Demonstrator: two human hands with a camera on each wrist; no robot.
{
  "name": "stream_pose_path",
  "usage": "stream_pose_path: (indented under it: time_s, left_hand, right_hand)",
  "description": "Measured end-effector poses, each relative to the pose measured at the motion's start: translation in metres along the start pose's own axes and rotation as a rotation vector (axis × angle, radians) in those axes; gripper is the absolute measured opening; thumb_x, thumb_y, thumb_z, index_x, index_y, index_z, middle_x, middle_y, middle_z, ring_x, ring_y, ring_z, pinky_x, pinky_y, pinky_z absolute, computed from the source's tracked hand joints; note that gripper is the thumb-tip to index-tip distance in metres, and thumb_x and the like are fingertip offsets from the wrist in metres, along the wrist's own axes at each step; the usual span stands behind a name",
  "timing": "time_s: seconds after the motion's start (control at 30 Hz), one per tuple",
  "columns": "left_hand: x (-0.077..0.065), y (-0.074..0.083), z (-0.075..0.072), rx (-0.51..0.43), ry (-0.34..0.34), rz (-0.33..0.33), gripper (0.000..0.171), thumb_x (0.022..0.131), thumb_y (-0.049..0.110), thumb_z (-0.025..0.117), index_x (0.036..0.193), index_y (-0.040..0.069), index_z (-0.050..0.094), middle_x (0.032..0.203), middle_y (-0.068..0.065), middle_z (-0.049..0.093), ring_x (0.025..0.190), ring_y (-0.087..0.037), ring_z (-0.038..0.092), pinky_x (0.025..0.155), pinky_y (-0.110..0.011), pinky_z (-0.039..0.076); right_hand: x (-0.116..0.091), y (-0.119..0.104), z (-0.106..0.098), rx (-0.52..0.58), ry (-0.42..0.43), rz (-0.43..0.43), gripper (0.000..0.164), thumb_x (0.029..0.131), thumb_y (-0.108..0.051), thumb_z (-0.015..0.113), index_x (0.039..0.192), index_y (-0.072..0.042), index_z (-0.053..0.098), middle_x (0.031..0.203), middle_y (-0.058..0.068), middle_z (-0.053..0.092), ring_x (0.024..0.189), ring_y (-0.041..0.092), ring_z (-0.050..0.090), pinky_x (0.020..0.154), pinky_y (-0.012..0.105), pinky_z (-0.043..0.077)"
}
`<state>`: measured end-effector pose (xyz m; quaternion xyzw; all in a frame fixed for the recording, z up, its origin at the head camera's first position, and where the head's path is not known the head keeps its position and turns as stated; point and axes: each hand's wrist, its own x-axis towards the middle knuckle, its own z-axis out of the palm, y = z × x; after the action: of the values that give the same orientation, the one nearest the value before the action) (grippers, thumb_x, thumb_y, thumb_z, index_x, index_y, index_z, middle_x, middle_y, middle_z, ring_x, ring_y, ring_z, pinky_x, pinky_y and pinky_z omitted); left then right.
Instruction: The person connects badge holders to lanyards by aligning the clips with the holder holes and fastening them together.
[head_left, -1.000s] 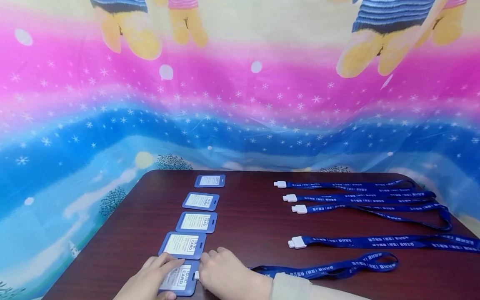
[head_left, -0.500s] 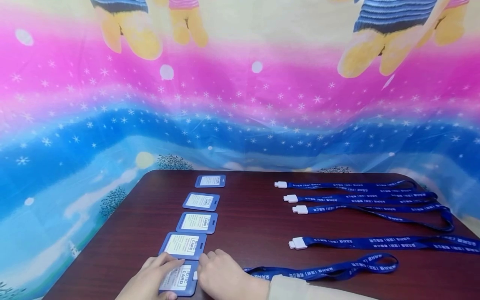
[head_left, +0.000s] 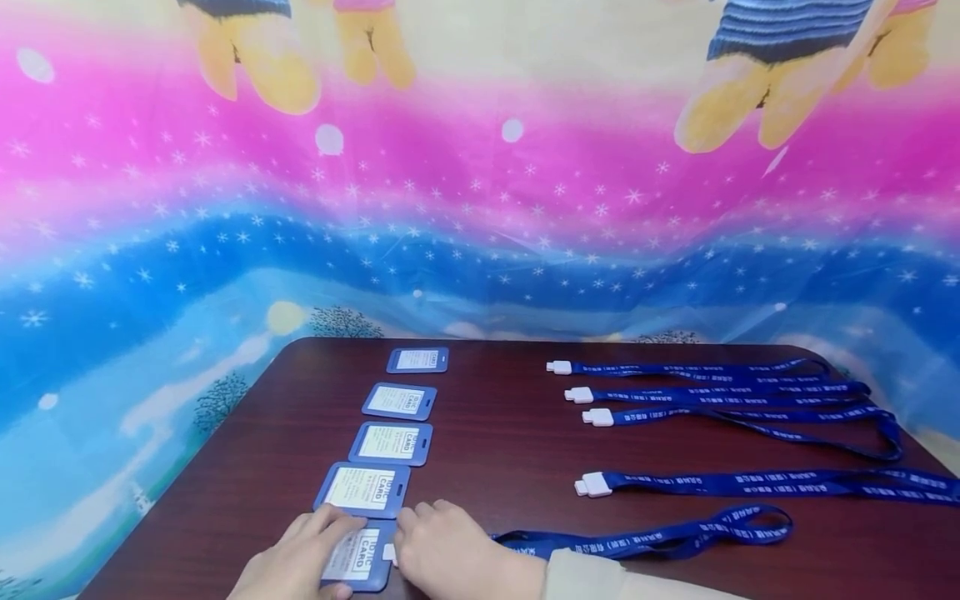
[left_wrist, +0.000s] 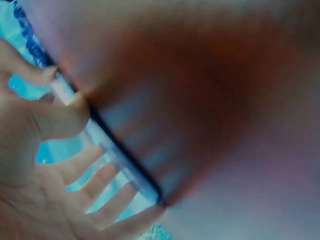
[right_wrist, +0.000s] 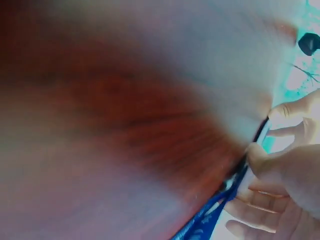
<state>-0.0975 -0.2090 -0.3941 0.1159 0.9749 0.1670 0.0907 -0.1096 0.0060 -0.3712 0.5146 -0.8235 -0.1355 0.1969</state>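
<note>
In the head view, the nearest blue ID card holder (head_left: 375, 550) lies flat on the table, its card reading "ID/IC CARD". My left hand (head_left: 288, 560) holds it, fingers on the far side and thumb at the near edge. To its right, my right hand (head_left: 453, 546) pinches the white clip (head_left: 389, 555) of the nearest blue lanyard (head_left: 622, 543). The clip's tip meets the holder's slotted end; whether it is hooked through cannot be seen, as fingers cover most of it. In the right wrist view, the lanyard strap (right_wrist: 205, 217) trails from under the hand.
Several more card holders (head_left: 390, 443) form a column beyond the left hand. Several blue lanyards (head_left: 750, 483) with white clips stretch across the right side of the dark wooden table (head_left: 495, 433). Behind it hangs a printed cloth (head_left: 480, 208).
Both hands stay almost in place at the nearest card holder and clip. The head view shifts very slightly.
</note>
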Motion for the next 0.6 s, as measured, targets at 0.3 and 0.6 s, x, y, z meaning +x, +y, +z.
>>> stream_pose_path:
  time_s: [0.3,0.6]
  left_hand:
    - [-0.002,0.000,-0.020,0.080,-0.035,0.096,0.052,0.075,0.047,0.082,0.118,0.021,0.068,0.112,0.008,0.061,0.097,-0.018,0.057,0.083,-0.052,0.053]
    - [-0.002,0.011,-0.030,0.223,0.121,0.217,0.028,0.084,0.038,0.077,0.108,0.025,0.072,0.103,0.010,0.065,0.092,-0.013,0.061,0.081,-0.044,0.055]
  right_hand:
    - [-0.020,0.015,-0.016,0.079,0.030,0.058,0.020,0.090,-0.043,0.071,0.096,-0.023,0.073,0.081,-0.013,0.061,0.073,0.002,0.055,0.062,0.017,0.042]
    - [-0.051,0.034,-0.021,0.178,0.043,0.099,0.019,0.094,-0.038,0.068,0.100,-0.021,0.072,0.085,-0.011,0.063,0.075,0.004,0.054,0.066,0.018,0.044]
